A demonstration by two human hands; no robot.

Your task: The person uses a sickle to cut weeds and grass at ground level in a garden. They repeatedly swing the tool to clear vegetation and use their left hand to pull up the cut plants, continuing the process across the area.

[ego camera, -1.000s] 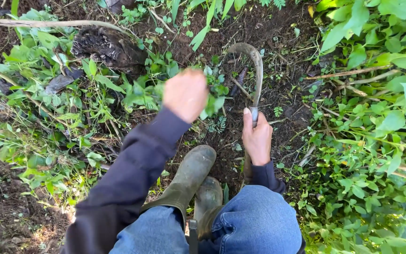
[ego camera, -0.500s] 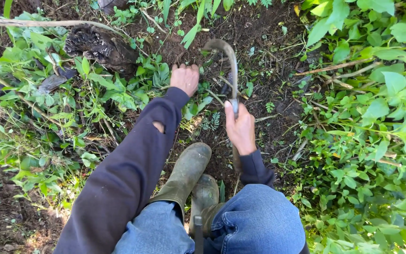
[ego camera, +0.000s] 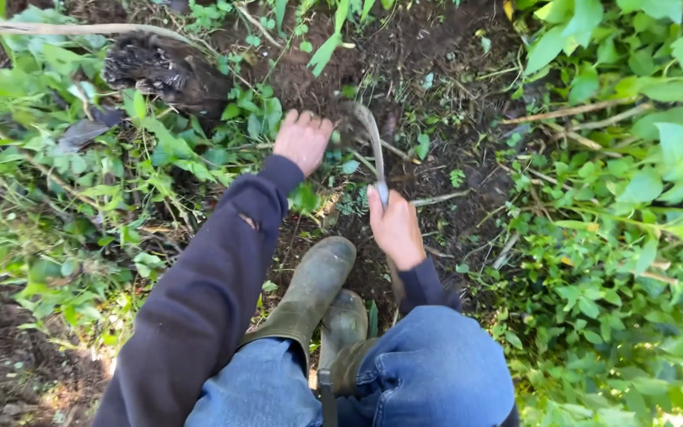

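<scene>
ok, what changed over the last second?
The left hand dropped from mid-air onto the weeds. The right hand swung the sickle left, its blade now meeting the soil beside the left hand. Boots and the grip on the sickle are unchanged.

dark bare soil (ego camera: 428,47) carries leafy weeds (ego camera: 634,198), dry sticks (ego camera: 73,28), a rotting stump (ego camera: 164,71) and two rubber boots (ego camera: 318,289).

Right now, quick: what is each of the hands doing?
Left hand: closed around weed stems down at the soil.
Right hand: closed on the sickle handle, blade pointing away at the weeds.
</scene>
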